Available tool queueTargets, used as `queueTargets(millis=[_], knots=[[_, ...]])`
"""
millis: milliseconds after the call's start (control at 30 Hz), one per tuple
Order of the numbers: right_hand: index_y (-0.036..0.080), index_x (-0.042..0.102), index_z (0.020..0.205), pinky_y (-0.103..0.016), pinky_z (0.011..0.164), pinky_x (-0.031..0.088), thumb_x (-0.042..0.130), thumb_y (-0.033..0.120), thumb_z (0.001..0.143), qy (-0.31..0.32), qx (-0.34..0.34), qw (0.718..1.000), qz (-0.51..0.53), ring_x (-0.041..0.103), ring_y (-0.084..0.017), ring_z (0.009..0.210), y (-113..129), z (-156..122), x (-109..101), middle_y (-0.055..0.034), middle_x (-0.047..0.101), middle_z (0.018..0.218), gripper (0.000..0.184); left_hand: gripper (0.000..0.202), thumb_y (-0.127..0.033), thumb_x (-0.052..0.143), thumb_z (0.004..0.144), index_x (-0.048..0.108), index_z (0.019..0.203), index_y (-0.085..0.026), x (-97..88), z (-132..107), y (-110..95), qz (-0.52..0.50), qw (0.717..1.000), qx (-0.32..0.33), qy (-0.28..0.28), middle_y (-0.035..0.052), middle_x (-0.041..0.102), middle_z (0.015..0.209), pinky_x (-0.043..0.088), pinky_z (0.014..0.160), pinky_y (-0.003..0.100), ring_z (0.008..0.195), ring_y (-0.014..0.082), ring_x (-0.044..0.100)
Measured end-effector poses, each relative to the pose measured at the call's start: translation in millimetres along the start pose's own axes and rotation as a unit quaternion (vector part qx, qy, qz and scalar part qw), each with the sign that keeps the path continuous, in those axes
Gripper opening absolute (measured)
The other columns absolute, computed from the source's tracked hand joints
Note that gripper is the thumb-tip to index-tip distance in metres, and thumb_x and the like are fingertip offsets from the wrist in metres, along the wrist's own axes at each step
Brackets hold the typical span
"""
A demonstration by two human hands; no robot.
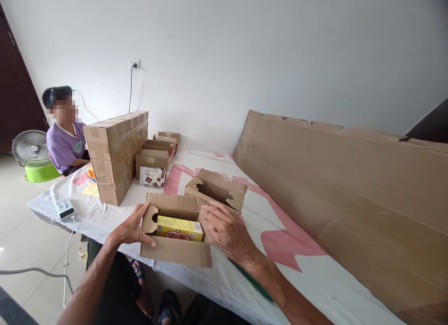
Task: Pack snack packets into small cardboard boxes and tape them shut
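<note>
In front of me an open cardboard box (175, 254) lies near the table's front edge, its long flaps spread to the front and back. A yellow printed carton (178, 228) sits inside it. My left hand (135, 228) grips the box's left end, thumb by the front flap and fingers at the far corner. At the other end, my right hand (227, 231) has its bent fingers against the right flap, which it partly covers. Just behind that hand lies another opened cardboard box (219, 187) with torn-edged flaps.
Taped boxes (119, 148) are stacked at the left, beside several opened boxes (152, 159). A white power bank (65, 208) with a cable lies at the left edge. A large cardboard sheet (332, 185) stands along the right. A person (68, 143) sits beyond the stack, near a fan (33, 148).
</note>
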State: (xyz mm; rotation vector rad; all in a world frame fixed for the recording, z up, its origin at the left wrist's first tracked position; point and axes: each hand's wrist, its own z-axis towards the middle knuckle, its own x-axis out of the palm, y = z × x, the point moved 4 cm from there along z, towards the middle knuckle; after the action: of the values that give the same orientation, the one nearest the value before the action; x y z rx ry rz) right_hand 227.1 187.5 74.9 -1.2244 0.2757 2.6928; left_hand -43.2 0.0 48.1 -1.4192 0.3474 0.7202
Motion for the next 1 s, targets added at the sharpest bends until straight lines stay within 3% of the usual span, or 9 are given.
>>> queueTargets(millis=[167,300,400,467,567,700,867,1000], knots=[[0.022,0.075,0.095,-0.046,0.099,0.057,0.048,0.013,0.097,0.062,0.04,0.997,-0.014,0.072,-0.032,0.114,-23.7,-16.0,11.4,-0.0102,0.082,0.106,0.029,0.155,-0.072,0.102,0.049,0.027,0.176,-0.023,2.7,-1.7,0.3,-0.012,1.0,-0.01,-0.003,0.0199,0.037,0.17,0.039,0.13,0.058,0.158,0.0466,0.04],[0.021,0.071,0.092,-0.039,0.087,0.054,0.048,0.013,0.099,0.115,0.06,0.991,-0.017,0.071,-0.027,0.097,-18.4,-12.6,16.1,-0.0092,0.078,0.095,0.026,0.157,-0.073,0.102,0.049,0.025,0.177,-0.023,4.4,-1.8,3.0,-0.011,1.0,-0.008,-0.006,0.0188,0.038,0.17,0.035,0.133,0.057,0.156,0.0459,0.041],[0.022,0.067,0.083,-0.039,0.089,0.05,0.048,0.016,0.101,0.132,0.035,0.99,-0.023,0.068,-0.027,0.098,-1.7,3.1,10.7,-0.01,0.076,0.094,0.027,0.157,-0.073,0.102,0.049,0.026,0.177,-0.023,4.4,-1.3,4.8,-0.014,1.0,-0.002,-0.012,0.0184,0.038,0.169,0.033,0.134,0.057,0.157,0.0454,0.041],[0.022,0.068,0.084,-0.038,0.089,0.048,0.052,0.018,0.101,0.175,0.019,0.984,0.0,0.067,-0.026,0.096,9.4,12.9,10.3,-0.0091,0.075,0.095,0.024,0.157,-0.073,0.102,0.048,0.026,0.177,-0.023,4.2,-0.9,4.9,-0.016,1.0,-0.002,-0.01,0.0188,0.036,0.17,0.032,0.135,0.056,0.159,0.0453,0.038],[0.022,0.071,0.096,-0.038,0.092,0.047,0.062,0.027,0.1,0.265,0.014,0.964,0.036,0.068,-0.026,0.099,17.4,20.7,16.0,-0.0082,0.075,0.103,0.012,0.157,-0.072,0.102,0.049,0.025,0.177,-0.023,3.3,-0.3,2.3,-0.016,1.0,-0.003,-0.001,0.0193,0.034,0.172,0.032,0.135,0.055,0.16,0.0455,0.037],[0.021,0.07,0.113,-0.043,0.102,0.045,0.069,0.033,0.098,0.336,0.015,0.941,0.019,0.066,-0.03,0.114,12.5,25.2,26.9,-0.011,0.073,0.12,0.019,0.159,-0.069,0.103,0.05,0.021,0.178,-0.021,0.9,2.1,-0.8,-0.001,1.0,0.003,0.009,0.0199,0.033,0.173,0.028,0.137,0.054,0.162,0.0445,0.034],[0.021,0.069,0.11,-0.046,0.108,0.042,0.073,0.031,0.096,0.357,0.01,0.933,-0.026,0.061,-0.032,0.12,7.9,32.2,37.5,-0.0113,0.071,0.12,0.018,0.153,-0.071,0.102,0.052,0.027,0.176,-0.023,-3.2,7.6,5.6,-0.001,1.0,0.008,0.008,0.0187,0.044,0.166,0.033,0.133,0.056,0.157,0.0456,0.042],[0.022,0.069,0.101,-0.047,0.108,0.041,0.076,0.032,0.095,0.353,0.029,0.935,-0.034,0.058,-0.032,0.117,11.4,38.4,37.0,-0.0112,0.069,0.115,0.014,0.15,-0.074,0.1,0.054,0.029,0.176,-0.023,-5.8,11.3,7.0,0.008,1.0,0.008,0.009,0.0191,0.042,0.168,0.034,0.133,0.058,0.157,0.0456,0.042]])
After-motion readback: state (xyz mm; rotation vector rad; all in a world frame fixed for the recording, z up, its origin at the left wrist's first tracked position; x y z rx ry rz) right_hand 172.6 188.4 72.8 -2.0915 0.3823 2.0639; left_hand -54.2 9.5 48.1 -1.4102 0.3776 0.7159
